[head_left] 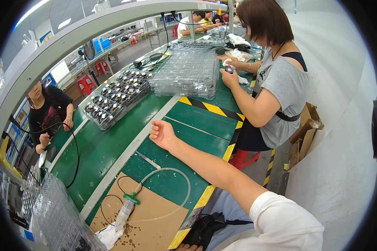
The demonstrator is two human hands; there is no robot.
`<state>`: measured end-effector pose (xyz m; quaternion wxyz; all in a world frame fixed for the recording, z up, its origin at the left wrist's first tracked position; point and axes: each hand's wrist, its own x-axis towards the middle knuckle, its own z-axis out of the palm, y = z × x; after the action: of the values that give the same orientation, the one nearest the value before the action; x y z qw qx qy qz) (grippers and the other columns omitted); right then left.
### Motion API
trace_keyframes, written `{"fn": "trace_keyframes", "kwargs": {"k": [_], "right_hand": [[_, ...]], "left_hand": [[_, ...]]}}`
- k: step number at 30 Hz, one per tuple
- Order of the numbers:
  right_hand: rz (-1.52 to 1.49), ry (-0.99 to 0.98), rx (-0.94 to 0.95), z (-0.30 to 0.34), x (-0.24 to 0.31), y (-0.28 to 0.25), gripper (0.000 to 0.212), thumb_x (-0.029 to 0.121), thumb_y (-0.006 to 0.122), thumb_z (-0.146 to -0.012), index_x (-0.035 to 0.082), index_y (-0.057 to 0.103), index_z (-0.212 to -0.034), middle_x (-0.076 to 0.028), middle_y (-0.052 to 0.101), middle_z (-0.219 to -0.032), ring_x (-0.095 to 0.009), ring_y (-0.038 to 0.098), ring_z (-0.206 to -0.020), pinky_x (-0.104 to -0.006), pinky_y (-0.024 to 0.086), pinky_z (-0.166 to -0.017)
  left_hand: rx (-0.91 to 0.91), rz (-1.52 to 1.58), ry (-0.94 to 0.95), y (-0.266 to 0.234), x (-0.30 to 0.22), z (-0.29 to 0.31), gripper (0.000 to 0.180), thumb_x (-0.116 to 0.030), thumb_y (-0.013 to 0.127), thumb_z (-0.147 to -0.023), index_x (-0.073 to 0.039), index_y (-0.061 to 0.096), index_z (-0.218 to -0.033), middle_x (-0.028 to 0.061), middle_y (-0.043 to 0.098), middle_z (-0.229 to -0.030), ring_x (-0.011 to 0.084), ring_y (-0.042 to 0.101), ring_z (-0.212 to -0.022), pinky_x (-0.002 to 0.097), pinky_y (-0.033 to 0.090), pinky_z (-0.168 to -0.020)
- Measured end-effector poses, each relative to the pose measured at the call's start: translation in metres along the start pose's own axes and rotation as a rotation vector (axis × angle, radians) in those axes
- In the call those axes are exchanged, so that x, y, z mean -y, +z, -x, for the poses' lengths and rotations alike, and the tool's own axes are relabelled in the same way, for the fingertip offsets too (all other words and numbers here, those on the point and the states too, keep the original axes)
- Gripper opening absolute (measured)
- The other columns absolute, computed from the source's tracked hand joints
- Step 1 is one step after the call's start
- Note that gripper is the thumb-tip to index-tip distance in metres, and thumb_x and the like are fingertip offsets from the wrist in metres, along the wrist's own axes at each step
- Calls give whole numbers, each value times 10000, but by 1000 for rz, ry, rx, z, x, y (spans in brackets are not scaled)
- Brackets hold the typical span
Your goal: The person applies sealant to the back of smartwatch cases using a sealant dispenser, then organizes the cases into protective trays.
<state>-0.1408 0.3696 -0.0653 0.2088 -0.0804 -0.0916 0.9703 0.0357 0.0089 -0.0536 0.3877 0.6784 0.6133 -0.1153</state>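
My right hand (162, 134) reaches over the green bench (197, 144), its fingers loosely curled in and nothing visible in them. Tweezers (148, 160) lie on the bench just nearer than that hand. Closer to me, a large clear syringe (124, 211) with a green cap and a coiled clear tube (187, 180) rests on a brown board (159, 217) with dark drops. Its lower end touches a crumpled white cloth (109, 237). Only some fingers of my left hand (190, 247) show at the lower edge, beside a black item (207, 228) on my lap; their grip is hidden.
A clear tray (113, 100) of coiled black cables with white connectors stands across the bench. Stacked clear trays (186, 73) stand beyond, more trays (60, 213) at near left. A co-worker (276, 79) sits at right; another person (50, 111) is opposite. An overhead frame (92, 31) crosses above.
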Motion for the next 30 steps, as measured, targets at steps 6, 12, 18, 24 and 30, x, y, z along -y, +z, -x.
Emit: {"fn": "trace_keyframes", "kwargs": {"k": [6,12,18,24,30], "right_hand": [[-30,24,8,-8,-11,1,85,127,540,-777,46,521,-793,13,397,-516,-108,356,-450,-252,299,-430],[14,14,61,-6,-1,-5,60,111,517,-789,53,523,-779,20,404,-494,-108,370,-425,-257,311,-415],[55,13,28,0,-3,0,65,108,505,-802,46,511,-818,18,373,-548,-111,349,-472,-251,295,-437],[38,22,21,-1,-1,1,72,96,476,-828,34,511,-836,15,379,-557,-110,351,-480,-244,298,-446],[27,23,18,-4,-1,0,73,103,481,-824,38,515,-827,17,380,-554,-109,347,-471,-246,298,-442]], "left_hand": [[95,30,57,-3,17,-6,456,-254,432,-850,-74,457,-1268,218,475,-1232,353,474,-1113,421,325,-976],[-165,-81,226,27,29,-11,304,-192,542,-801,-13,504,-1044,109,519,-983,262,530,-861,362,424,-778],[-167,-55,224,33,31,-12,351,-228,596,-784,-18,485,-1042,107,507,-968,259,519,-849,352,438,-749],[-184,-82,222,32,31,-15,338,-226,599,-784,-18,488,-1026,98,506,-951,254,513,-840,349,435,-748],[-155,-80,213,31,31,-15,326,-229,601,-785,-20,493,-1012,97,511,-943,254,513,-843,354,431,-757]]}}
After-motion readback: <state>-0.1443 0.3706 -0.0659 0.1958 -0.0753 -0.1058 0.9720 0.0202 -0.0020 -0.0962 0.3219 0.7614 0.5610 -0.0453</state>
